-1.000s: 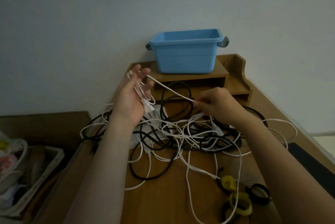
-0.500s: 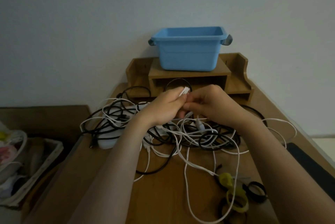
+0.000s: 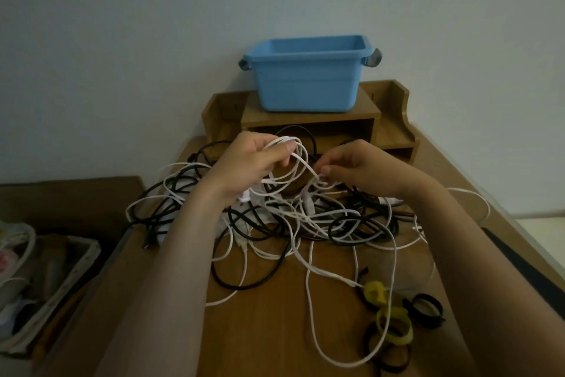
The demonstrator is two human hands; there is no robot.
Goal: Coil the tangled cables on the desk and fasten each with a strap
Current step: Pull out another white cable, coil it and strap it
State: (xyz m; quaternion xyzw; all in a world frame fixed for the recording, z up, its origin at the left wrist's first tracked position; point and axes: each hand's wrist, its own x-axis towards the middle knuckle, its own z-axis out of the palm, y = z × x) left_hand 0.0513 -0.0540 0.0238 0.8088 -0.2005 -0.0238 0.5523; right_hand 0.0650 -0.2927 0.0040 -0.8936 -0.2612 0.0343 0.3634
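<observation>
a blue bin (image 3: 308,86) is set on a wooden shelf (image 3: 394,132) at upper centre; straps (image 3: 394,321) are laid at lower right. at centre, white cable loops (image 3: 306,166) are gripped by the left hand (image 3: 247,162) and pinched by the right hand (image 3: 357,165), above the tangle (image 3: 336,224) on the desk (image 3: 269,340).

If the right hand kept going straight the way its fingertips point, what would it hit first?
Probably the white cable coil looped in the left hand. The right hand points leftward at it, pinching its loose strand. Depth is unclear.
</observation>
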